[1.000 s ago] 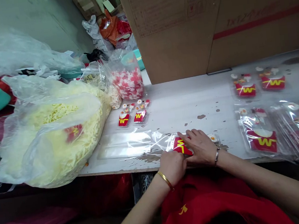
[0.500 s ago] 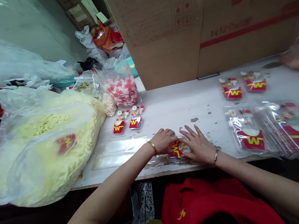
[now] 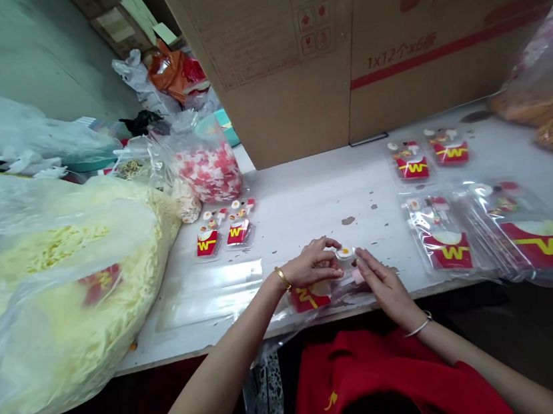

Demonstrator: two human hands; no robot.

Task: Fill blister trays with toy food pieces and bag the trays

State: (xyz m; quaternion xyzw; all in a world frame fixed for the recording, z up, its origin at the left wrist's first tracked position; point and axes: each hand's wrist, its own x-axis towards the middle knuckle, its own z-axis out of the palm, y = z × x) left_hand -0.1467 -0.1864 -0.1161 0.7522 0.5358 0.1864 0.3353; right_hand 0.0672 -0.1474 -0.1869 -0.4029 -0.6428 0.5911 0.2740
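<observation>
In the head view, a clear plastic packet lies at the table's near edge, with a red fries box bearing a yellow W (image 3: pixel 311 299) inside its left part. At its far right shows a small fried egg piece (image 3: pixel 345 252), with a pink piece (image 3: pixel 358 276) closer to me. My left hand (image 3: pixel 316 262), with a gold bracelet, has its fingers curled on the packet left of the egg. My right hand (image 3: pixel 387 287) pinches the packet's right edge. Flat clear bags (image 3: pixel 211 295) lie to the left of my hands.
A big bag of pale yellow pieces (image 3: pixel 134 278) fills the left side, near a bag of pink and white pieces (image 3: pixel 209 171). Two small filled packs (image 3: pixel 239 228) lie beside it. Stacked packs (image 3: pixel 546 244) are on the right. A tall carton (image 3: pixel 289 111) stands behind.
The view has shifted a little. My hands, which lay flatter over the red fries box, are now curled at the packet's right part, and the fried egg piece shows between them.
</observation>
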